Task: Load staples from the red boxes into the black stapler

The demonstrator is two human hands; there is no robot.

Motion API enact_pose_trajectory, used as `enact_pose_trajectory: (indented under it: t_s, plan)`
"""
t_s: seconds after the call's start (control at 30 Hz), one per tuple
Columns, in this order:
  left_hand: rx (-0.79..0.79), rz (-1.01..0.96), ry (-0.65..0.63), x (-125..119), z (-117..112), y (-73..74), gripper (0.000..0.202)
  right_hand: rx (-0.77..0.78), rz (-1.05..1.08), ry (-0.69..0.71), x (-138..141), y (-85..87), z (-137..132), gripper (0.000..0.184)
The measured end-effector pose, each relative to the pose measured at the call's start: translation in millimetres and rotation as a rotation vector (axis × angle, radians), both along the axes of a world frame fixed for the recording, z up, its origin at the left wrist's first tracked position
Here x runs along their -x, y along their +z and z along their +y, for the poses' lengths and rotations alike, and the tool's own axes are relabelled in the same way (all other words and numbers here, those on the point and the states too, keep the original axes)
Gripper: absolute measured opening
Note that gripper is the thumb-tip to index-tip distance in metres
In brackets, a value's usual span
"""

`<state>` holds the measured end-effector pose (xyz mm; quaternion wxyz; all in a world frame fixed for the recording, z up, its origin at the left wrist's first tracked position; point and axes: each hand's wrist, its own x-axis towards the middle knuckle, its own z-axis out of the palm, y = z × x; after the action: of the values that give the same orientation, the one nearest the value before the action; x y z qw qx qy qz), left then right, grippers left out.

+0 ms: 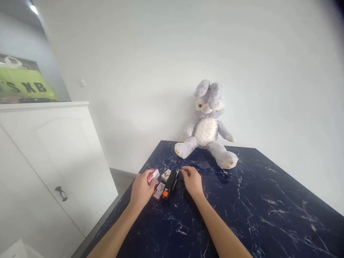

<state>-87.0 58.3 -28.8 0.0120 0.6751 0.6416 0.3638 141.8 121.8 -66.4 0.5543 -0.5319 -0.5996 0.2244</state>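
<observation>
My left hand (142, 187) is closed around a small red-and-white box (153, 175) at the table's left side. Just below that box lies another red-and-white box (158, 191), and a small white box (166, 175) with a dark picture on it sits to its right. Beside them is a black stapler (170, 183) with an orange part at its near end. My right hand (192, 180) pinches a small silvery piece (181, 170) by the stapler's far end; whether the piece touches the stapler I cannot tell.
A grey plush rabbit (208, 125) sits at the back of the dark blue marbled table (242, 208), against the white wall. To the left stands a white cabinet (53, 154), with a green bag (25, 83) on top.
</observation>
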Motion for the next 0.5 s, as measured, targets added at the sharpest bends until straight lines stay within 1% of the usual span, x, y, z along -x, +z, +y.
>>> enact_pose_trajectory:
  t_s: [0.1, 0.2, 0.27, 0.37, 0.43, 0.5]
  plan:
    - [-0.047, -0.236, -0.062, -2.5, -2.0, 3.6, 0.03, 0.037, 0.051, 0.004, -1.2, 0.0, 0.2, 0.028]
    - [0.021, -0.555, -0.19, -5.8, -0.7, 1.6, 0.039, 0.087, 0.114, 0.033, -0.5, -0.9, 0.6, 0.031]
    - [0.079, -0.749, -0.271, -8.8, 0.8, -0.2, 0.042, 0.103, 0.151, 0.064, 0.0, -1.3, 0.8, 0.03]
    - [0.145, -1.004, -0.34, -14.1, 1.0, 1.1, 0.044, 0.101, 0.199, 0.119, 0.2, -0.5, 0.7, 0.027]
    - [0.177, -1.151, -0.384, -17.5, -0.3, 4.4, 0.046, 0.092, 0.222, 0.152, 0.5, 0.6, 0.5, 0.027]
    - [0.181, -1.227, -0.428, -20.1, -2.0, 7.5, 0.042, 0.081, 0.229, 0.168, 1.4, 1.7, 0.2, 0.028]
